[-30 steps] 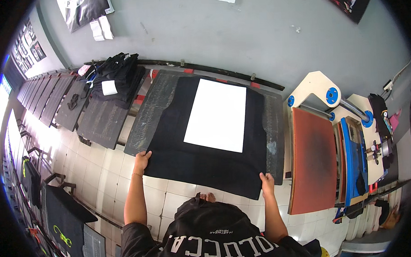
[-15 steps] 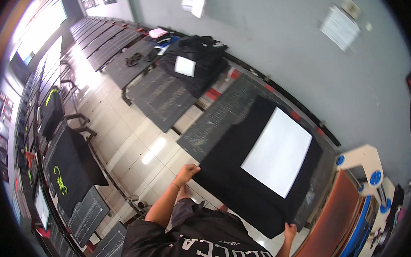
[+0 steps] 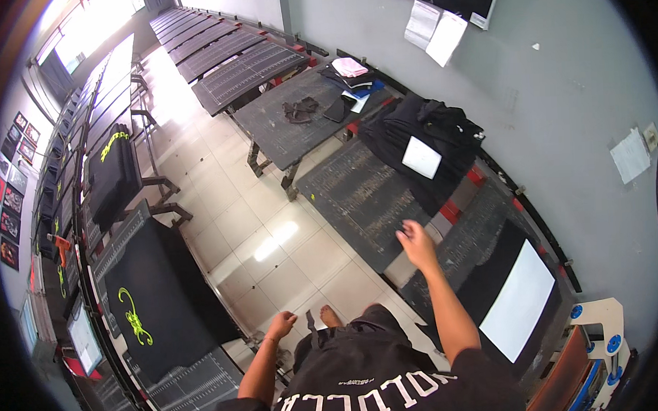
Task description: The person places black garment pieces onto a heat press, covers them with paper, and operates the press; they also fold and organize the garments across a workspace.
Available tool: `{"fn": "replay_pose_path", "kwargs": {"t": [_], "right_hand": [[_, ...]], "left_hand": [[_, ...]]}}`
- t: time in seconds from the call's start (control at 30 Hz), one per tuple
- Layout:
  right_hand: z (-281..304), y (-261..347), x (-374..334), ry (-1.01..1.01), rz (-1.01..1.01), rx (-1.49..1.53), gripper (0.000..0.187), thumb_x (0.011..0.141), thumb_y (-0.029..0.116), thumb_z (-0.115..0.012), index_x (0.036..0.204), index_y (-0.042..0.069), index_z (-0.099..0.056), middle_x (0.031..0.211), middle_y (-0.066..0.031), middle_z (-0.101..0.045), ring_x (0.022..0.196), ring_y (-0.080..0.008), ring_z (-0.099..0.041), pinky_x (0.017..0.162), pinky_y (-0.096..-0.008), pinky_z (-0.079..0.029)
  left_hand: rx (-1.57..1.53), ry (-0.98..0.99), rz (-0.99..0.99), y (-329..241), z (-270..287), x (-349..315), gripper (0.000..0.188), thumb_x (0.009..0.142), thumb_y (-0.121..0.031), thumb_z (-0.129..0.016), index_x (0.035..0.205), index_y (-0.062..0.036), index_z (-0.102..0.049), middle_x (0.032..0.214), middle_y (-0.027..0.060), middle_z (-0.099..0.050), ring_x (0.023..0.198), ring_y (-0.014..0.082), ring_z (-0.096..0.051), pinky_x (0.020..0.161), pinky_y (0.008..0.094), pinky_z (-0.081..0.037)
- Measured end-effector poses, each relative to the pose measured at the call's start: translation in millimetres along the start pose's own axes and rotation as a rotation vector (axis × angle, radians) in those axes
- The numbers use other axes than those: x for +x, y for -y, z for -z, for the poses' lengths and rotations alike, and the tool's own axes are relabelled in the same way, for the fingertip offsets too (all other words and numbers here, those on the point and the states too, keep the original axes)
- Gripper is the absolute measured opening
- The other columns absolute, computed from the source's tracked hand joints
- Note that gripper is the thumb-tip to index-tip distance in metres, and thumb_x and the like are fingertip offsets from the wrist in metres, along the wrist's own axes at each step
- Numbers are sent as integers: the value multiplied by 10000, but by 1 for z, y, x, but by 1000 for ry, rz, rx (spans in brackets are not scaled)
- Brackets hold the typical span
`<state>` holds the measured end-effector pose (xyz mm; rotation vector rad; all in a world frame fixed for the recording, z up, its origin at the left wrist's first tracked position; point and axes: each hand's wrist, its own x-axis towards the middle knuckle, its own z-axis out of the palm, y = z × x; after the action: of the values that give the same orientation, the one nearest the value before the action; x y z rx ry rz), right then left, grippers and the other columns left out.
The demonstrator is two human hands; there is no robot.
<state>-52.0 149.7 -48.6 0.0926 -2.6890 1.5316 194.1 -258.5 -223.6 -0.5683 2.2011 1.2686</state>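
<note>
My right hand [image 3: 417,244] reaches out over the near end of a dark board, fingers loosely bent and apart, holding nothing. It is nearest to a pile of black garments [image 3: 442,125] with a small white sheet [image 3: 421,157] on top. My left hand [image 3: 281,326] hangs low over the aisle by my body, fingers loosely curled and nothing seen in them. To the right, a black garment [image 3: 506,251] lies spread on a board with a large white sheet [image 3: 518,300] on it. My right forearm hides part of that garment.
Across the tiled aisle [image 3: 272,240], a black garment with a yellow-green print [image 3: 155,298] covers a board. A folded black stack [image 3: 114,177] sits behind it. Dark straps [image 3: 300,110] lie on a farther board. A frame-like device with blue knobs [image 3: 601,319] stands at the lower right.
Both hands have let go of the black garment's near edge. My right hand has moved up and left toward the pile. The view has turned left, and the garment now lies farther right.
</note>
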Motion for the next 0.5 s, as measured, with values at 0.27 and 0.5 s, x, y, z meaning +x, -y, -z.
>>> {"fn": "replay_pose_path", "kwargs": {"t": [0.27, 0.5], "right_hand": [[-193, 49, 308, 36, 136, -335, 533, 875, 350, -638, 1282, 35, -498, 1213, -261, -540, 1112, -432, -539, 955, -480, -437], [-229, 51, 434, -84, 59, -666, 572, 925, 449, -564, 1400, 151, -451, 1412, -228, -369, 1200, -404, -455, 969, -494, -434]], "left_hand": [[-604, -344, 286, 115, 95, 5, 245, 954, -243, -556, 903, -12, -621, 788, 52, -641, 609, 135, -571, 506, 284, -459], [-353, -218, 561, 62, 69, -25, 283, 946, -280, -555, 890, -17, -644, 729, 64, -641, 582, 175, -612, 509, 313, -483]]}}
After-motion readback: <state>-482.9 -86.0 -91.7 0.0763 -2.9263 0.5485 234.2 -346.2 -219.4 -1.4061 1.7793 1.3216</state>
